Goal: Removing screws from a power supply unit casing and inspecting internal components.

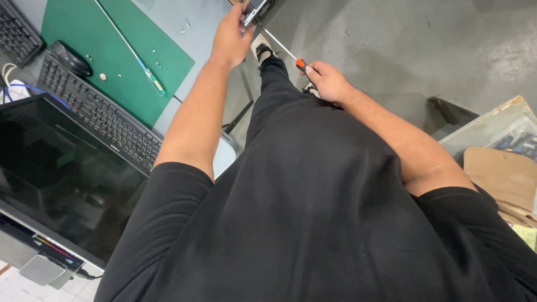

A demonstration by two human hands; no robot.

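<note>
1. We see the left hand [229, 36] closed around a dark metal device [256, 9] at the top edge of the view, held out in the air past the table [168, 117] edge and above the concrete floor [391, 50]. Most of the device is cut off by the frame, so we cannot tell its full shape.
2. The right hand [327, 81] is closed in a fist on the orange-and-black handle of a screwdriver [282, 51]; its thin steel shaft runs up to the device's underside.
3. We judge the main risk to be a slip: the tip could skate off the screw head, because the device is braced only by one hand with nothing solid beneath it.
4. A slipped tip could reach the left fingers, which wrap close to where the shaft meets the device.
5. A freed screw would likely drop to the floor and be hard to spot on the mottled grey surface.
6. The device itself could fall if the one-handed grip loosens under pushing force.
7. On the table, a matte green mat [117, 50] carries a second, long green-handled screwdriver [134, 56] and a few small loose screws [158, 64]. A black keyboard [100, 114] and a glossy dark monitor [61, 179] sit nearer us.
</note>
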